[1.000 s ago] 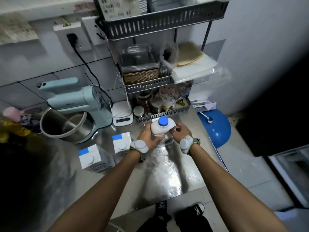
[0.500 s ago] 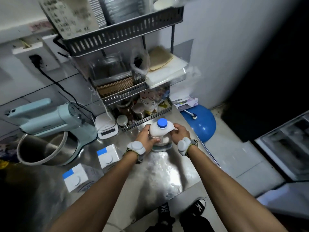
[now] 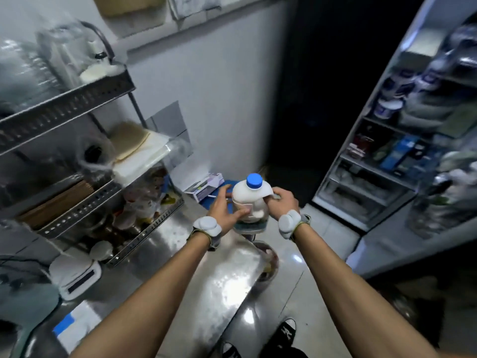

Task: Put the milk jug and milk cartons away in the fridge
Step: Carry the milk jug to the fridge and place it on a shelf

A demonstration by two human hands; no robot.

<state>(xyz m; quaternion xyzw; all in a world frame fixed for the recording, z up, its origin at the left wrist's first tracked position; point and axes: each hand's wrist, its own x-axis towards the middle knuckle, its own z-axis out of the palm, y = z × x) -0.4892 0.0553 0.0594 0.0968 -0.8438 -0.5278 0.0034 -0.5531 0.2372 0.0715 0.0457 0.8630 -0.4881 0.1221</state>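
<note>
Milk jug (image 3: 246,202) sits between the two hands and is held upright, its long axis vertical and its blue cap (image 3: 254,180) on top. The left hand (image 3: 222,208) wraps the jug's left side, with the thumb across the front and the fingers curved round the back. The right hand (image 3: 281,202) grips the opposite side, fingers curled in by the handle. Motion blur hides whether they pass through it. The jug appears to be clear of the desk (image 3: 206,280), at about its far end, though its base is hard to make out.

What the next move turns on is direction. The fridge (image 3: 374,177) stands open to the right of the right hand and somewhat beyond it, well apart from the jug, with floor between them. The right hand is the nearer one, so a swing to the right would probably lead with that side, the jug kept cap-up. Its shelves (image 3: 361,161) look crowded, and blur hides where a free slot lies.

One blue-and-white carton (image 3: 74,324) rests on the desk, well back and to the left of the left hand and farthest from the fridge. It is not yet put away.
</note>
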